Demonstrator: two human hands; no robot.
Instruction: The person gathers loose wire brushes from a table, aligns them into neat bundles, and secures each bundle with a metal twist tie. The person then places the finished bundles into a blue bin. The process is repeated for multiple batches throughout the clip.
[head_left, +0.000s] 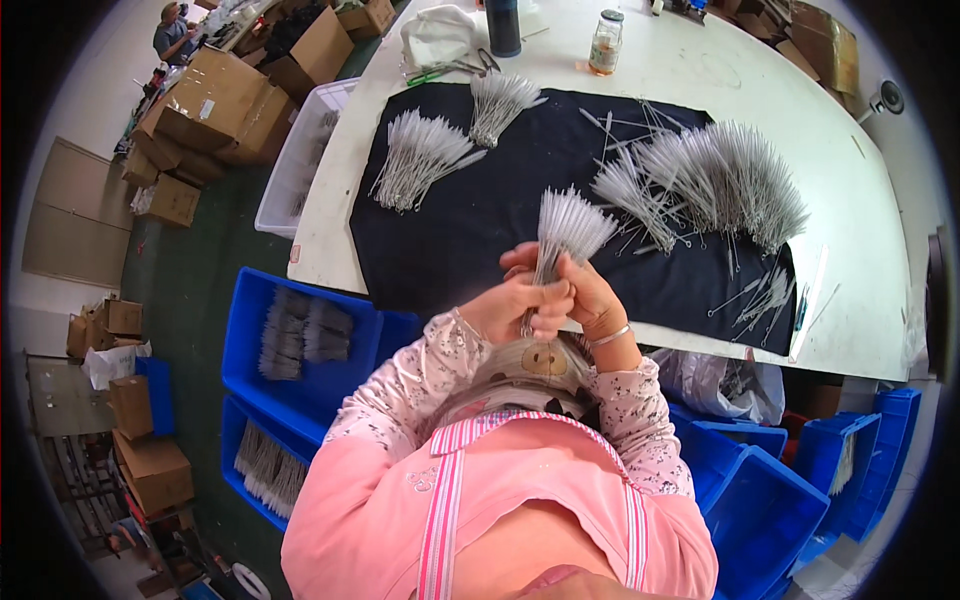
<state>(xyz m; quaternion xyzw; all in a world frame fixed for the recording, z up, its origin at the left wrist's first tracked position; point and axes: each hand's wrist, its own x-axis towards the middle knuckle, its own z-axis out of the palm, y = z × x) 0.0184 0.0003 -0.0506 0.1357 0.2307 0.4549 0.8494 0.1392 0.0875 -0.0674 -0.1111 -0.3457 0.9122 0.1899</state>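
The left hand (518,303) grips the lower stems and the right hand (597,300) the upper stems of a fanned bundle of white-bristled, metal-wire brushes (574,226), bristles pointing toward the white surface's (700,60) far edge, stems toward its near edge.

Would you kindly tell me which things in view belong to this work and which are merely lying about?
Likely part of the work:
brush bunch, held in the left hand and right hand
brush pile on the dark cloth
blue bin holding more brushes

Likely just lying about:
glass jar
dark cylinder
cardboard boxes
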